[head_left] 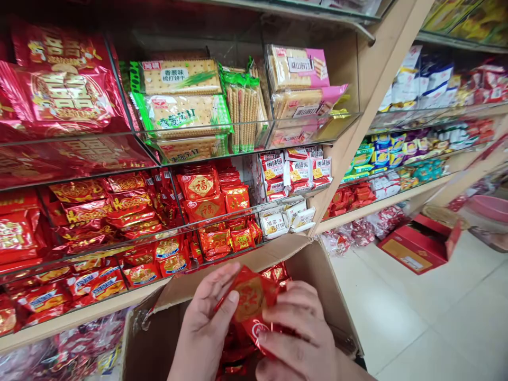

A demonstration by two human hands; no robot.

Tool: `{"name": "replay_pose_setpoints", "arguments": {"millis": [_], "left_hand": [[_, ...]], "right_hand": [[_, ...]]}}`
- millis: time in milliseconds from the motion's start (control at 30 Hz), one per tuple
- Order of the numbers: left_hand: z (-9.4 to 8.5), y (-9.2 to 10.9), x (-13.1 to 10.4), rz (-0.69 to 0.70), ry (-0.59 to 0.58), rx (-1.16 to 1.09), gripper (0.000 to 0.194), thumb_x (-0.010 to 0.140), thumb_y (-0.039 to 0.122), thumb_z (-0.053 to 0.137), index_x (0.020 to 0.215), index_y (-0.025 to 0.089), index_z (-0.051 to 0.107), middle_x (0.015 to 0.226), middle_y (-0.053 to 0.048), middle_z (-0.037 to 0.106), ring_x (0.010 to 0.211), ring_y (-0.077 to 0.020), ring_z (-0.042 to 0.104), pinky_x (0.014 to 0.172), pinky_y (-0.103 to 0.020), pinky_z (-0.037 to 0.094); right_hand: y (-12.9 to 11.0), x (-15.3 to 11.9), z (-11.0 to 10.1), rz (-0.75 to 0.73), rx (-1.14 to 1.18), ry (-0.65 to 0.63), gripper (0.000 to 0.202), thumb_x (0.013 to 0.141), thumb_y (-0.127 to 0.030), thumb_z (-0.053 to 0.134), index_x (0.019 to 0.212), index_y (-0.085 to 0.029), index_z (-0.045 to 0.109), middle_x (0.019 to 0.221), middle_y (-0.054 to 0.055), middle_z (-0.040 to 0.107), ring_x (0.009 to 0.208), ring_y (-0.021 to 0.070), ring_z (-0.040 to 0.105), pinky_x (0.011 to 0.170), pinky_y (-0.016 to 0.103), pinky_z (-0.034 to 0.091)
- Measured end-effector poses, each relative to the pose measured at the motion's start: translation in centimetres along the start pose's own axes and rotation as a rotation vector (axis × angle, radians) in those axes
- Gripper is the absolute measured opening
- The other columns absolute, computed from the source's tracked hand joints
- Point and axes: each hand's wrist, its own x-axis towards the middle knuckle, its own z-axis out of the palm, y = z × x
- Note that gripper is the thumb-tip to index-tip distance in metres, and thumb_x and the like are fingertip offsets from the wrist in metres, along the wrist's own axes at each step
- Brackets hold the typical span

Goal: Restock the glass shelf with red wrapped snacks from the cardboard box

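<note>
Both of my hands hold red snack packets above an open cardboard box (333, 283). My left hand (212, 312) has its thumb across the edge of a red packet (251, 296) with a gold round print. The fingers of my right hand (297, 333) wrap round the same packet's right side and a second red packet (260, 330) with a white mark just below it. More red packets (278, 272) lie inside the box, partly hidden by my hands.
Ahead, glass-fronted shelves carry green cracker packs (178, 111), red packets (198, 185) and white packs (273, 222). A wooden upright (369, 95) divides the shelving. On the tiled floor (416, 317) to the right sits a red box (420, 243), with a pink basin (490, 207) beyond.
</note>
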Motion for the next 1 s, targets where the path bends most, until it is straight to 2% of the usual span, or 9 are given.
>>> {"name": "replay_pose_setpoints", "arguments": {"millis": [133,200,300,400,567,667,767,867,1000], "left_hand": [[-0.2,-0.1,0.2,0.186,0.116,0.062,0.038,0.075,0.030,0.060,0.112,0.028,0.052,0.128,-0.002,0.053,0.121,-0.0215,0.044,0.093,-0.032,0.046],[-0.1,-0.2,0.0,0.243,0.152,0.100,0.042,0.074,0.031,0.061,0.115,0.031,0.049,0.131,0.000,0.050,0.120,-0.0224,0.044,0.086,-0.029,0.052],[-0.4,-0.5,-0.5,0.290,0.147,0.154,0.045,0.074,0.031,0.061,0.117,0.033,0.047,0.132,0.000,0.049,0.117,-0.0241,0.047,0.077,-0.026,0.057],[-1.4,-0.9,-0.7,0.309,0.107,0.177,0.042,0.076,0.029,0.060,0.115,0.033,0.047,0.123,0.001,0.057,0.111,-0.0225,0.054,0.082,-0.029,0.055],[-2.4,0.1,-0.1,0.307,0.162,0.113,0.043,0.074,0.029,0.063,0.113,0.033,0.047,0.118,0.001,0.061,0.104,-0.0212,0.059,0.081,-0.028,0.055],[-2.5,1.1,0.6,0.280,0.249,-0.029,0.052,0.073,0.031,0.064,0.119,0.033,0.040,0.122,-0.003,0.058,0.104,-0.0208,0.059,0.080,-0.027,0.054],[-2.7,1.5,1.2,0.234,0.169,-0.090,0.049,0.073,0.031,0.063,0.117,0.029,0.040,0.110,-0.004,0.064,0.099,-0.0205,0.062,0.082,-0.031,0.053],[-3.4,1.5,1.2,0.285,0.103,0.074,0.035,0.074,0.026,0.062,0.105,0.027,0.047,0.099,-0.002,0.068,0.092,-0.0188,0.065,0.079,-0.029,0.055],[-4.1,1.8,0.3,0.430,0.030,0.523,0.044,0.077,0.025,0.057,0.119,0.030,0.044,0.099,-0.004,0.067,0.089,-0.0175,0.065,0.076,-0.027,0.055]], "right_hand": [[-1.0,-0.5,1.6,0.661,0.500,0.120,0.063,0.073,-0.051,0.059,0.128,-0.035,0.033,0.132,0.010,0.038,0.117,0.0290,0.043,0.088,0.047,0.043],[-1.1,-0.1,2.2,0.928,0.830,0.110,0.070,0.072,-0.051,0.059,0.130,-0.035,0.024,0.129,0.009,0.043,0.112,0.0255,0.049,0.084,0.041,0.047],[-0.7,0.8,2.5,1.123,1.070,0.088,0.048,0.074,-0.042,0.062,0.115,-0.029,0.041,0.102,0.005,0.061,0.093,0.0204,0.060,0.078,0.035,0.050],[0.0,2.0,2.3,1.097,1.202,0.001,0.026,0.074,-0.034,0.064,0.093,-0.024,0.050,0.086,0.002,0.065,0.081,0.0170,0.062,0.073,0.031,0.049],[0.8,4.5,2.5,1.045,1.282,-0.139,0.026,0.071,-0.029,0.068,0.088,-0.021,0.050,0.082,0.000,0.066,0.074,0.0134,0.063,0.070,0.027,0.048],[0.8,5.7,3.3,1.065,1.249,-0.059,0.032,0.066,-0.029,0.072,0.086,-0.021,0.049,0.081,-0.001,0.065,0.073,0.0123,0.062,0.072,0.027,0.048],[1.1,5.9,4.0,1.085,1.160,0.019,0.035,0.064,-0.029,0.073,0.084,-0.022,0.046,0.079,-0.003,0.063,0.073,0.0115,0.060,0.070,0.026,0.048],[1.5,6.1,3.6,0.940,0.954,-0.145,0.040,0.064,-0.027,0.072,0.095,-0.023,0.048,0.095,0.001,0.060,0.086,0.0142,0.058,0.075,0.028,0.047],[1.9,7.6,1.4,0.633,0.649,-0.479,0.050,0.069,-0.021,0.065,0.116,-0.025,0.048,0.107,0.004,0.059,0.097,0.0171,0.055,0.084,0.032,0.043]]}}
